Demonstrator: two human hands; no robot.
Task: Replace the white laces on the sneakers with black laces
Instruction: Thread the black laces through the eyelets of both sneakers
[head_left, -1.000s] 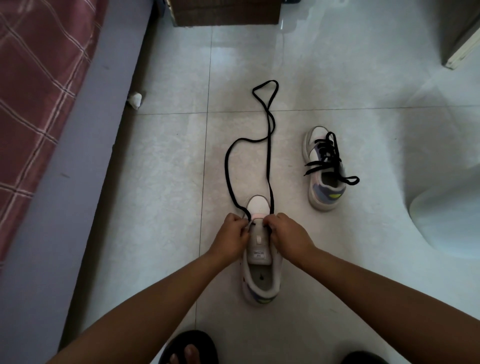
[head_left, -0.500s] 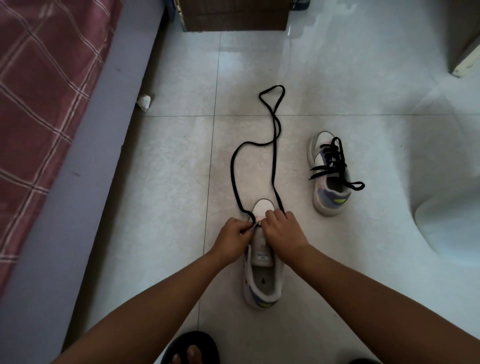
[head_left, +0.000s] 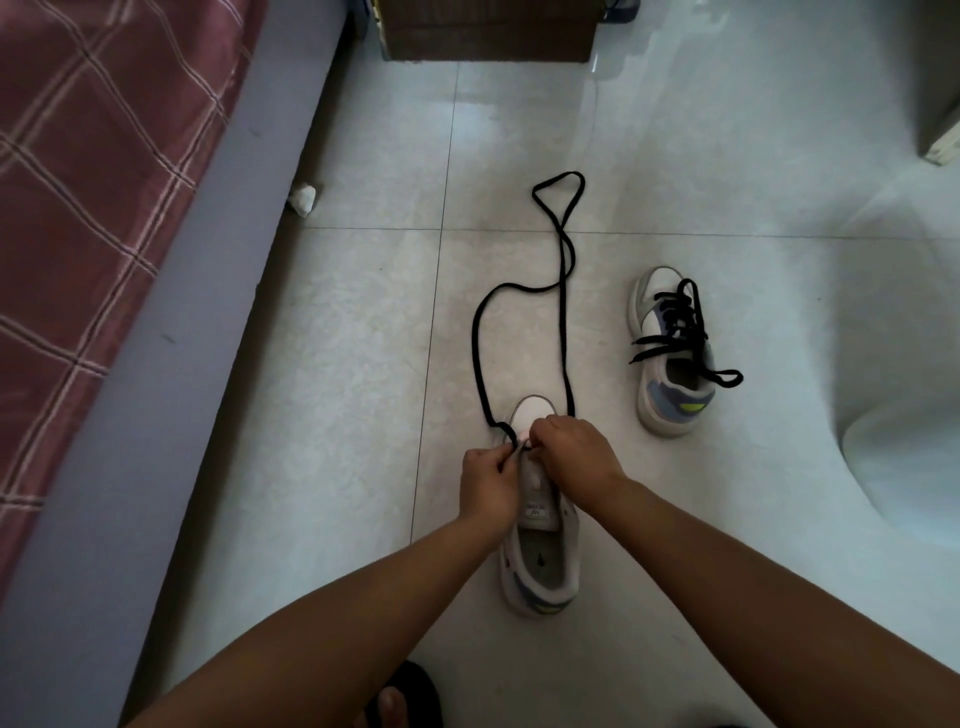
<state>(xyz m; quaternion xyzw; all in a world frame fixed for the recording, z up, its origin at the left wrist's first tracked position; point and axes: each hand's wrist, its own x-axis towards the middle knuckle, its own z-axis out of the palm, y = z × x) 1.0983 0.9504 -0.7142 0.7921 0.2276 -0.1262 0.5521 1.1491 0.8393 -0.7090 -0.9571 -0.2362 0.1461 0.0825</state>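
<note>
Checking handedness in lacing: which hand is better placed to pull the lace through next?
Probably left hand: its fingers pinch the black lace at the near sneaker's front eyelets; the right hand steadies the toe.

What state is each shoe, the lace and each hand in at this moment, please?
near sneaker: upright on the floor, only the front eyelets threaded.
black lace: both ends trail loose across the tiles in a long loop.
far sneaker: fully laced in black, ends untied.
left hand: pinching the lace at the eyelets.
right hand: curled over the toe end, gripping the lace.
</note>
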